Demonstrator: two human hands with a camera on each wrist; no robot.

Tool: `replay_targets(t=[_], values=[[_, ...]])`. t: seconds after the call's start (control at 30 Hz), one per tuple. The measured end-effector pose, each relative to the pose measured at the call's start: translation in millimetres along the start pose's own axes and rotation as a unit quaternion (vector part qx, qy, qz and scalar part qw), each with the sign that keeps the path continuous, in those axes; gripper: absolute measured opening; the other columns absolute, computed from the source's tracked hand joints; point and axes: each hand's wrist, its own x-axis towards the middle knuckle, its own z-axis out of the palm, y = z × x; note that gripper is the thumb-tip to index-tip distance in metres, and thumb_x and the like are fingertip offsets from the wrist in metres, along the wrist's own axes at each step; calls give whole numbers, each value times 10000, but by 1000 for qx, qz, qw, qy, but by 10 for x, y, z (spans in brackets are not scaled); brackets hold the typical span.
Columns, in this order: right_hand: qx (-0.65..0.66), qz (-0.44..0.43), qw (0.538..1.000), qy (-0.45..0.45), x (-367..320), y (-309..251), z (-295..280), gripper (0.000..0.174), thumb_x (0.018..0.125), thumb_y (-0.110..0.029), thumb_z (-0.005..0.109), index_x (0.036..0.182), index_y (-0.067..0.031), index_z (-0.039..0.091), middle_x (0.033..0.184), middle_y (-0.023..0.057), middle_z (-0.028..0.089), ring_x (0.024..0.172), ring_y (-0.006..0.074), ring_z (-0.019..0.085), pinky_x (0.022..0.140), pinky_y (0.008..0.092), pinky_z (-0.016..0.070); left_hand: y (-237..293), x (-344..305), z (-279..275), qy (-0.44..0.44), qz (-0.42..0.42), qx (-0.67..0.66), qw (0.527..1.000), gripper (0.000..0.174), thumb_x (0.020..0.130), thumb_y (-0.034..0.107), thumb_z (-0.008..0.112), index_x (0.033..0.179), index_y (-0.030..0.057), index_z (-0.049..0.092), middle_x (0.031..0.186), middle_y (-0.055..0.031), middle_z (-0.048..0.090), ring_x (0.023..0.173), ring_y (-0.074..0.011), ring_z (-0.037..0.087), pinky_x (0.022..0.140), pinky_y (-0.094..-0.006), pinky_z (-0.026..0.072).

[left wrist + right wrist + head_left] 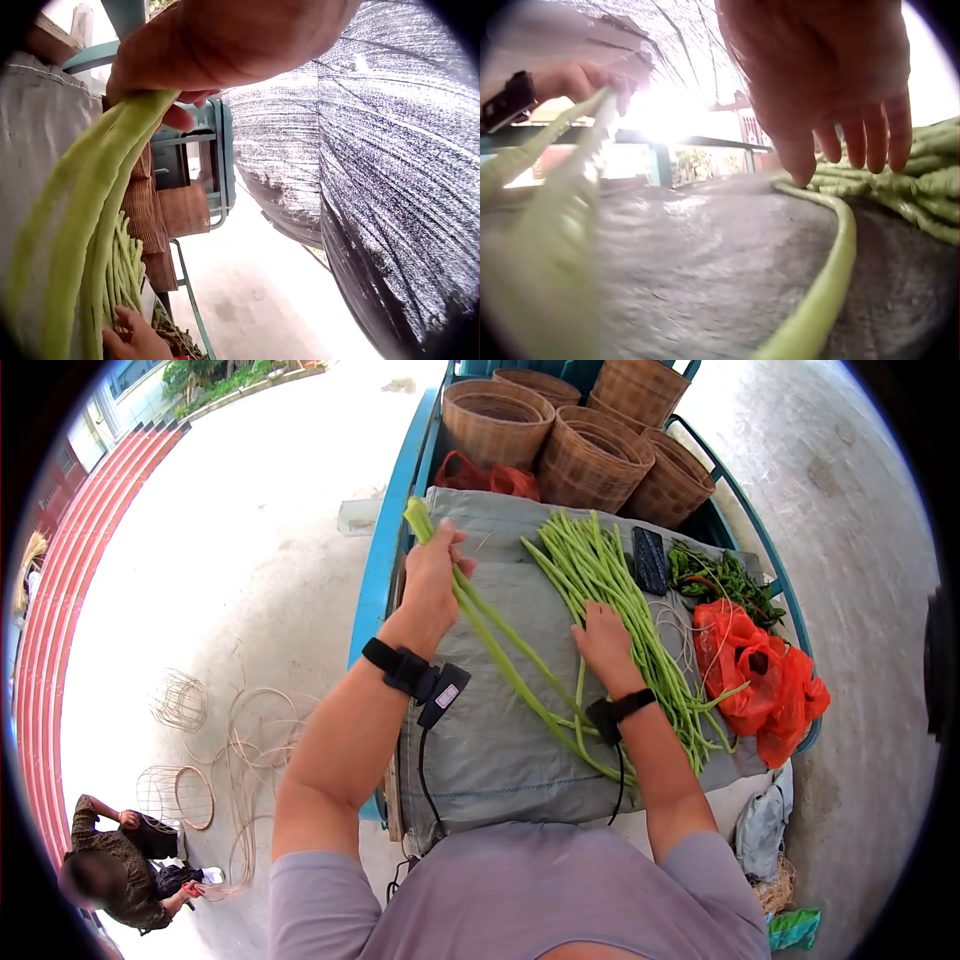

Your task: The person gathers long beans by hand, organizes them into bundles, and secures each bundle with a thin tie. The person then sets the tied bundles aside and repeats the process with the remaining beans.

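Observation:
My left hand (432, 575) grips a few long beans (97, 195) near one end, raised over the left side of the grey cloth (480, 760). Their other ends trail across the cloth toward my right wrist. A pile of long beans (590, 555) lies to the right, and my right hand (606, 645) is over its left edge. In the right wrist view, the fingers (874, 139) point down at the pile, fairly straight and slightly spread. The thumb tip is right at the end of a single bean (840, 262) that curves over the cloth.
Woven baskets (595, 460) stand beyond the cloth in the blue cart (385, 560). A phone (649, 560), green peppers (725, 582) and a red plastic bag (750, 670) lie right of the beans. On the ground at left, a seated person (120, 870) is beside wire basket frames (178, 796).

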Motion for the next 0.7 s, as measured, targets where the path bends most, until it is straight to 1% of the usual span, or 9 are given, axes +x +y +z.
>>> replay_targets(t=[0.07,0.23,0.33,0.43,0.47,0.53,0.57,0.63,0.7], values=[[-38,44,998,-25,64,12,90,404,825,-286,666,1112,-38,524,1117,150,542,1050,338,531,832,452,460,-27,67,-51,30,59,20,998,277,955,301,563,940,25,553,649,13,448,703,-178,598,626,-332,511],[-30,129,989,-61,199,-24,282,430,789,-296,682,1095,-43,517,1089,159,531,1025,346,528,830,471,448,9,15,9,3,-63,-55,996,249,953,268,560,968,21,541,715,-17,474,776,-249,631,757,-411,567],[-42,107,993,-35,193,-141,144,460,760,-300,686,1090,-34,506,1058,156,538,992,356,547,827,469,447,-53,46,8,-11,-105,-72,992,222,954,252,558,973,32,542,737,-28,483,777,-262,630,766,-436,572],[-10,47,999,-5,194,-158,234,410,734,-275,675,1017,-32,504,978,157,557,919,369,566,795,474,447,-98,83,3,-34,-130,-61,989,201,954,242,559,970,42,545,751,-32,490,783,-262,629,749,-431,574],[44,94,994,-30,184,-153,248,386,739,-266,669,997,-37,496,942,148,562,901,349,574,774,460,450,-110,81,-1,-44,-137,-54,988,195,953,239,560,969,45,546,757,-33,493,785,-261,629,744,-426,575],[151,185,968,-80,173,-204,187,339,749,-249,658,957,-47,480,870,130,573,866,308,590,732,434,456,-121,70,-3,-43,-138,-48,988,198,950,238,566,965,41,548,770,-37,508,787,-259,629,722,-413,574],[242,203,937,-148,212,-127,217,322,759,-239,648,958,-55,474,846,111,572,829,279,591,701,416,455,-118,69,0,-42,-137,-46,989,199,948,237,568,963,39,548,777,-40,516,788,-257,629,711,-407,573],[412,229,836,-280,307,63,278,289,778,-221,629,962,-72,463,798,74,570,756,221,594,638,379,454,-128,67,28,-26,-143,-31,989,195,946,232,570,962,38,550,785,-46,531,791,-256,630,689,-397,568],[491,232,798,-259,289,80,237,262,817,-207,604,1002,-80,469,789,48,565,683,173,571,590,347,453,-135,59,33,-20,-145,-21,989,192,944,228,572,962,38,553,797,-54,545,792,-256,631,674,-392,563]])
